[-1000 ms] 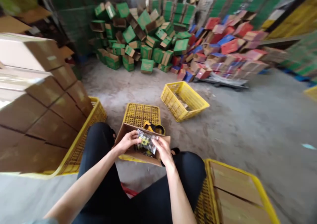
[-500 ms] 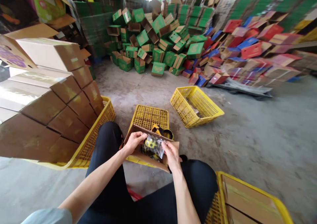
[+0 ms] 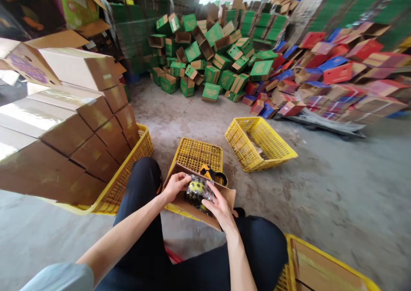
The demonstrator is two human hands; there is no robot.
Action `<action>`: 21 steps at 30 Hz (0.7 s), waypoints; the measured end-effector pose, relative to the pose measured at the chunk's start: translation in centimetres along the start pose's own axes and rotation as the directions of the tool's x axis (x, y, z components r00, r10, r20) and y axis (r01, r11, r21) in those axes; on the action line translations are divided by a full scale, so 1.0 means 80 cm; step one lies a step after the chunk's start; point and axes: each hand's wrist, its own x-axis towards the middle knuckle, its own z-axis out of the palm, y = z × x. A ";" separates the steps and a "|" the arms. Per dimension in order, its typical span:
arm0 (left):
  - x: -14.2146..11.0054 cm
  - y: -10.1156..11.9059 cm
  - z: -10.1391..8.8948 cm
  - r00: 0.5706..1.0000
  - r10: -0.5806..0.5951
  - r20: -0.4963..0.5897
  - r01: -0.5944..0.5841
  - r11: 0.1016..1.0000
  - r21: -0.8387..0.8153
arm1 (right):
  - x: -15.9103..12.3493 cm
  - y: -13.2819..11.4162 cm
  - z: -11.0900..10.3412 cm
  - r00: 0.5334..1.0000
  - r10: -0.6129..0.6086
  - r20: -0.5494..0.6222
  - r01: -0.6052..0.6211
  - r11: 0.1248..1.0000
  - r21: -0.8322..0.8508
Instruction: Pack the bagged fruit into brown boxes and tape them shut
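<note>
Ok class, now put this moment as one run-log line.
Left hand: gripping clear packet; right hand: spread at packet's other side; open carton: beneath packet, on yellow crate; yellow-black tool: beside carton

Box walls [image 3: 230, 196] beneath hands [image 3: 175, 185], open floor [image 3: 327, 188] rightward

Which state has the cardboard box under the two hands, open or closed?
Open: the cardboard box has its top uncovered, and a clear bag shows at its opening.
</note>
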 end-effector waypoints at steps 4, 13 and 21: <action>0.001 0.002 -0.001 1.000 -0.011 0.019 0.011 1.000 -0.008 | 0.010 0.009 -0.006 0.993 -0.079 -0.092 0.067 0.990 -0.123; -0.006 0.005 -0.002 0.956 -0.028 0.293 -0.024 0.985 0.173 | 0.018 0.028 -0.013 0.955 0.088 -0.283 -0.089 0.996 0.010; -0.004 -0.007 -0.001 0.985 0.031 0.171 -0.071 0.970 0.234 | 0.016 0.027 -0.009 0.979 0.043 -0.198 -0.060 0.995 -0.080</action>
